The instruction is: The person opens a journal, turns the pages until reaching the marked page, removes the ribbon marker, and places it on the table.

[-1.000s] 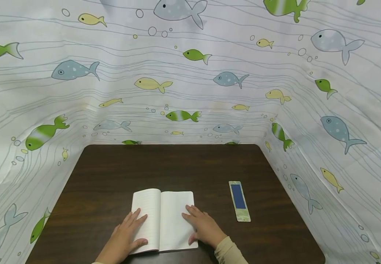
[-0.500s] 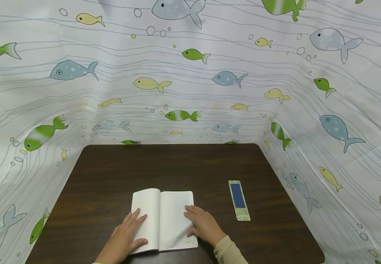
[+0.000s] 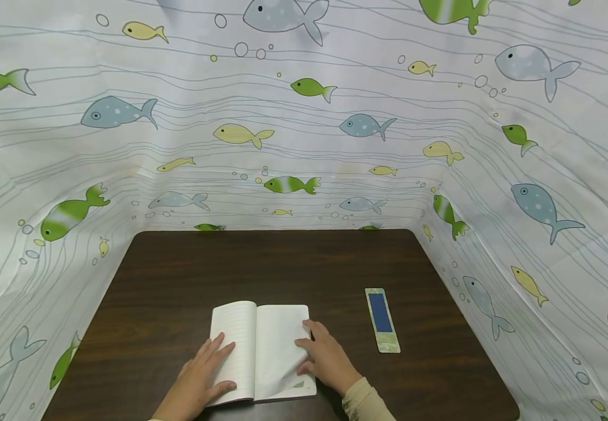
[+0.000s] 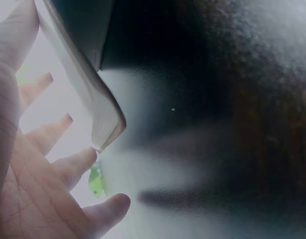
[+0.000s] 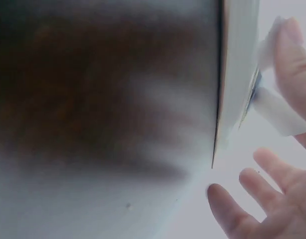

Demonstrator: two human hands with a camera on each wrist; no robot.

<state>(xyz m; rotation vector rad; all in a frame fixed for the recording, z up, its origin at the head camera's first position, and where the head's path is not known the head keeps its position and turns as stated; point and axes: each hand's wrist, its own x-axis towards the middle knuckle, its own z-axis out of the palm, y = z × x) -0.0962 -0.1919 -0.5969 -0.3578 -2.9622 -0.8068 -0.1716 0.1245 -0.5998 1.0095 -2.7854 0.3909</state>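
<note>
An open notebook (image 3: 234, 324) lies on the table, its left page ruled with faint lines. My left hand (image 3: 194, 377) rests spread on that page. Over at the right edge, my right hand (image 3: 330, 359) pinches the right-hand page (image 3: 277, 345) near its outer side. That page's lower corner is curled up, showing a small grey printed mark (image 3: 298, 384) on the sheet beneath. In the right wrist view, the bent page (image 5: 280, 113) stands up between thumb (image 5: 292, 74) and index finger, while the other fingers are spread.
To the right on the dark wooden table (image 3: 283, 263) lies a narrow pale green card with a blue panel (image 3: 380, 316). A white curtain (image 3: 304, 158) printed with fish surrounds the table at the back and both sides.
My right hand's fingers have moved toward the page's outer edge, and the page's lower corner has lifted and curled inward. The left hand stays in place.
</note>
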